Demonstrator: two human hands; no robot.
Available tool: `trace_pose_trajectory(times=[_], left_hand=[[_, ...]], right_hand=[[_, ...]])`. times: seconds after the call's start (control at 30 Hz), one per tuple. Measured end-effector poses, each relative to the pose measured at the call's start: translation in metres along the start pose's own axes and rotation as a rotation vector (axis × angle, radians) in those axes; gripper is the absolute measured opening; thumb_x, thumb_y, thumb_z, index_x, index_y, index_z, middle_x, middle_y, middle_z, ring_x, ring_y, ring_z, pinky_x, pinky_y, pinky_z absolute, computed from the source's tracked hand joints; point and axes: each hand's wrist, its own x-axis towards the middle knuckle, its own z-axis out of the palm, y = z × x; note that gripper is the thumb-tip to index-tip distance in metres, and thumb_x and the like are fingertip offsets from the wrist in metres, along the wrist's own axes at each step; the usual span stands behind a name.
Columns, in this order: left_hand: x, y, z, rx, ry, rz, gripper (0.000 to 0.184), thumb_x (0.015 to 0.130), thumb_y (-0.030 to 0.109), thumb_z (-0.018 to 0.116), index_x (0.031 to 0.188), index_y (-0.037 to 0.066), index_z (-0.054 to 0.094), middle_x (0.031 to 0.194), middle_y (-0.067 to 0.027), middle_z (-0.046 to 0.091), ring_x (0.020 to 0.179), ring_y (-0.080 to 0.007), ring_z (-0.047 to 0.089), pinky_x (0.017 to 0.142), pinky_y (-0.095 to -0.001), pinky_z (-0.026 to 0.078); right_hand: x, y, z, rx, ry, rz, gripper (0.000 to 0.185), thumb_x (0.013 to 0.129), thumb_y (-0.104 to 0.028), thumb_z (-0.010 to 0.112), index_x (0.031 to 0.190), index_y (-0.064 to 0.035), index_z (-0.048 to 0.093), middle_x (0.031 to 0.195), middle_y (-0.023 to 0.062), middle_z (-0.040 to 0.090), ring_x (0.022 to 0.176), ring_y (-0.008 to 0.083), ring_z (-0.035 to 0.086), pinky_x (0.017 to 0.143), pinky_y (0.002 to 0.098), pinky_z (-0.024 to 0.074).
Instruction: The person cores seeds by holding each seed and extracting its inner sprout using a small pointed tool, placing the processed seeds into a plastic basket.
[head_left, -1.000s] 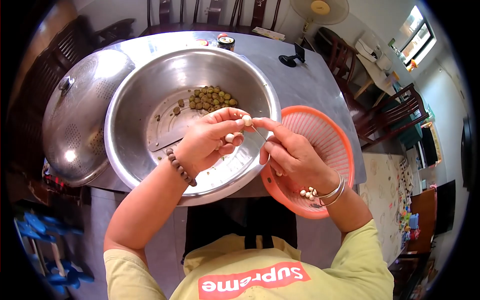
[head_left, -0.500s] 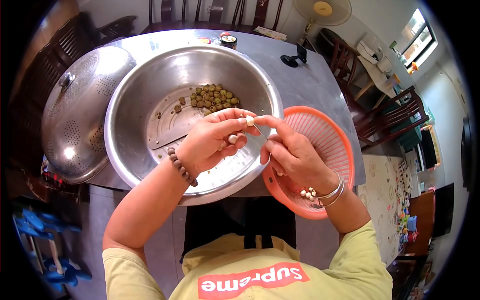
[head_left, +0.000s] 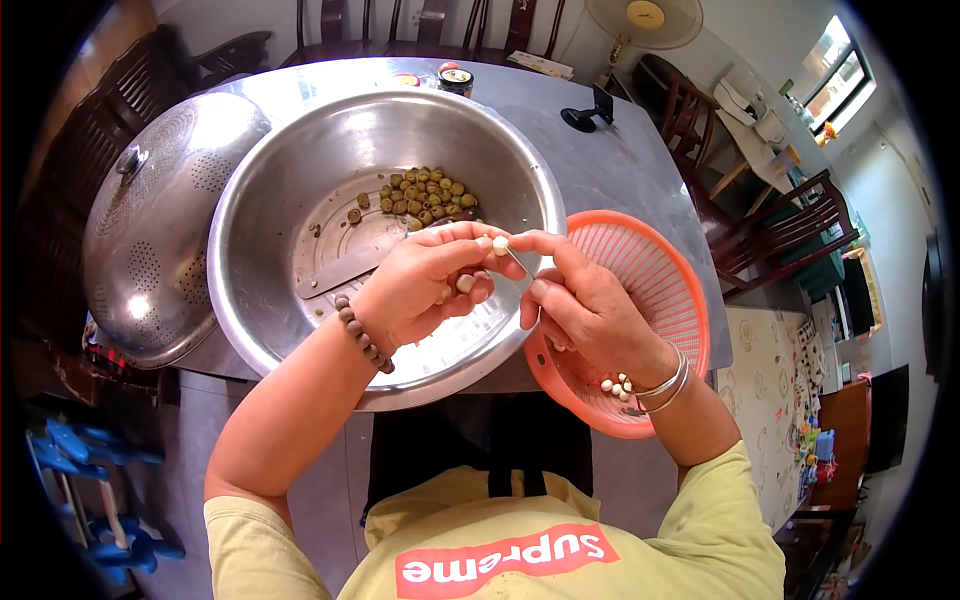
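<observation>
Over the front right of a large steel basin (head_left: 385, 100), my left hand (head_left: 425, 280) pinches a small white seed (head_left: 500, 245) between thumb and fingertip. More white seeds rest in its curled fingers. My right hand (head_left: 590, 305) grips a thin metal pick (head_left: 521, 264) whose tip meets the pinched seed. Inside the basin lie a pile of brown-green pods (head_left: 425, 195) and a flat metal blade (head_left: 340, 273). Beneath my right hand is an orange plastic basket (head_left: 690, 300) with several white seeds (head_left: 617, 387) in it.
A perforated steel lid (head_left: 165, 230) leans at the basin's left. On the grey table (head_left: 630, 165) stand a small jar (head_left: 455, 80) and a black stand (head_left: 588, 115). Dark wooden chairs surround the table; a fan (head_left: 645, 18) is at the back. Blue stools (head_left: 90, 450) stand lower left.
Both hands stay almost in place, with slight shifts of the fingers around the seed and pick. The camera view has shifted slightly.
</observation>
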Motion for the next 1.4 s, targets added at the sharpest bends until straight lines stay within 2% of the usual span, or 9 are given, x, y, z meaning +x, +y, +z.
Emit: trace_pose_trajectory(times=[0.5, 1.03, 1.4], left_hand=[[0.0001, 0.0002, 0.0015, 0.041, 0.016, -0.021, 0.011, 0.092, 0.014, 0.045, 0.095, 0.005, 0.051, 0.085, -0.0114, 0.063, 0.055, -0.0070, 0.049, 0.040, -0.0152, 0.035], [-0.0001, -0.0021, -0.0026, 0.072, 0.027, -0.027, 0.011, 0.091, 0.015, 0.048, 0.097, 0.006, 0.052, 0.085, -0.0107, 0.063, 0.055, -0.0054, 0.048, 0.041, -0.0144, 0.034], [-0.0008, -0.0004, -0.0003, 0.139, 0.023, 0.050, 0.013, 0.089, 0.012, 0.052, 0.100, 0.007, 0.054, 0.085, -0.0098, 0.063, 0.054, -0.0032, 0.046, 0.043, -0.0140, 0.032]], right_hand=[[0.0004, -0.0008, 0.0007, 0.006, -0.001, 0.011, 0.034, 0.085, -0.005, 0.038, 0.119, -0.0067, 0.040, 0.068, 0.0025, 0.057, 0.052, 0.0066, 0.050, 0.048, 0.0225, 0.0407], [0.0005, 0.0016, -0.0003, -0.062, -0.008, 0.000, 0.035, 0.086, -0.005, 0.038, 0.121, -0.0058, 0.039, 0.066, 0.0040, 0.057, 0.050, 0.0087, 0.051, 0.048, 0.0241, 0.0425], [-0.0002, -0.0013, -0.0025, -0.128, -0.032, -0.009, 0.038, 0.086, -0.003, 0.037, 0.124, -0.0040, 0.039, 0.069, 0.0064, 0.059, 0.059, 0.0126, 0.056, 0.055, 0.0260, 0.0459]])
